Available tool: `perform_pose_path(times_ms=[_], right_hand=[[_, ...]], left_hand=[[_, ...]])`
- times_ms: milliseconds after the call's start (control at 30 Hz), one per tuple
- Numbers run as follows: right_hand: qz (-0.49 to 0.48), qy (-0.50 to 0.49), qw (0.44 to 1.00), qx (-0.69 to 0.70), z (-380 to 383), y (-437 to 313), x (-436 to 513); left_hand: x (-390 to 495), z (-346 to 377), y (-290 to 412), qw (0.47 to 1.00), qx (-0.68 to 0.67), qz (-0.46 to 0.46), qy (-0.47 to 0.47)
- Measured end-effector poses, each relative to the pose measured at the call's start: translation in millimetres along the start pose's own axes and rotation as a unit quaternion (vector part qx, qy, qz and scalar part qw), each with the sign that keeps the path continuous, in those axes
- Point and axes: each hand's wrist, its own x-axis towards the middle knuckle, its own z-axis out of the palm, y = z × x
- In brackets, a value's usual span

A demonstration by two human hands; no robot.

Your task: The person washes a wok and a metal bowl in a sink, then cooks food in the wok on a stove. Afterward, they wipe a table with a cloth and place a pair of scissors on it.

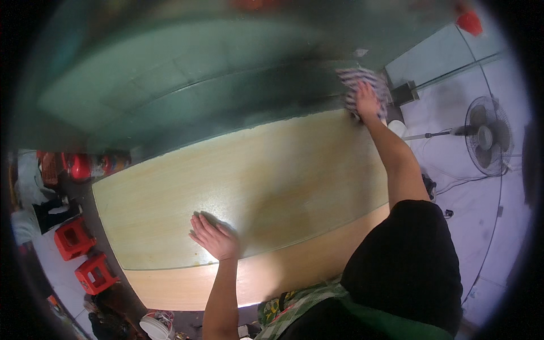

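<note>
My right hand [367, 101] is spread over a striped cloth [353, 76] and presses it near the far right corner of a wooden table, where the table meets a greenish glass panel [238, 102]. Part of the cloth lies against the glass. My left hand [216, 239] rests palm down near the front edge of the glass sheet [178, 191] that covers most of the tabletop, its fingers slightly apart and nothing in it. A bare strip of the wooden table [170, 289] shows on the near side.
A standing fan [484, 136] is at the right by the wall. Red plastic stools [74, 239], a red fire extinguisher [80, 166] and a person's dark-clothed legs [55, 212] are beyond the table's left end. A white bucket [155, 326] stands below the near left edge.
</note>
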Motion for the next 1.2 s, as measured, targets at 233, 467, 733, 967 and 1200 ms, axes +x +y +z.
perform_pose_path(times_ms=[233, 467, 733, 967, 1200], right_hand=[[0.011, 0.033, 0.999, -0.034, -7.2, 23.8, -70.5], [-0.26, 0.03, 0.963, -0.067, -24.2, -210.9, -141.8], [-0.565, -0.149, 0.755, 0.298, -51.4, -481.1, -330.4], [-0.565, -0.178, 0.753, 0.288, -75.7, -377.5, -295.9], [-0.278, 0.007, 0.946, 0.169, -65.4, -63.0, -198.9]], left_hand=[[0.1, -1.9, -1.3, 0.999, -0.021, -0.025, -0.035], [-0.7, -2.9, -3.3, 0.999, -0.031, -0.02, -0.036], [-8.1, 14.1, -2.6, 0.997, -0.036, 0.02, 0.072], [-13.3, 25.3, -11.9, 0.993, -0.044, 0.043, 0.105], [-16.0, 23.2, -9.1, 0.993, -0.018, 0.056, 0.098]])
